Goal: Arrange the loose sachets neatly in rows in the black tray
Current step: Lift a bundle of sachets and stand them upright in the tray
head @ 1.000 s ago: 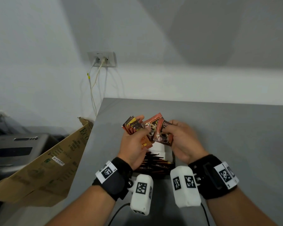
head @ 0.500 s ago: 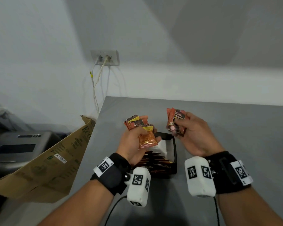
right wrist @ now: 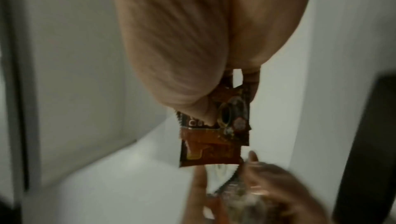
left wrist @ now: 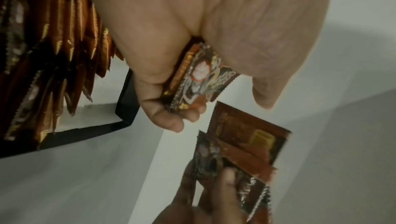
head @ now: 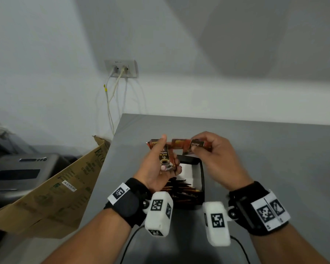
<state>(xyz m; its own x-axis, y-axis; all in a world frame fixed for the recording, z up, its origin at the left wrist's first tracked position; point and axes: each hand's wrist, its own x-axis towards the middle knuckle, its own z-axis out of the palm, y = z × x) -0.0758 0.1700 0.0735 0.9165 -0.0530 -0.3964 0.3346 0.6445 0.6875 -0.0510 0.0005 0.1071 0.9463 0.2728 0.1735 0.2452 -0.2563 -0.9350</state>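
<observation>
Hands [head: 189, 159] around sachets [head: 179, 144] above tray [head: 201, 180]

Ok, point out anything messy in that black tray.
The sachets in the black tray lean unevenly with their tips splayed, crowded at the near end; the far end shows a bare white floor.

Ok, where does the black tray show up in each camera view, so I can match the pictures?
Head: black tray sits at centre, below and between the left hand and right hand.
Left wrist: its corner is at left, behind the fingers.
Right wrist: a dark blurred edge at far right may be it; cannot tell.
Shared landmark: the sachets in the left hand.
</observation>
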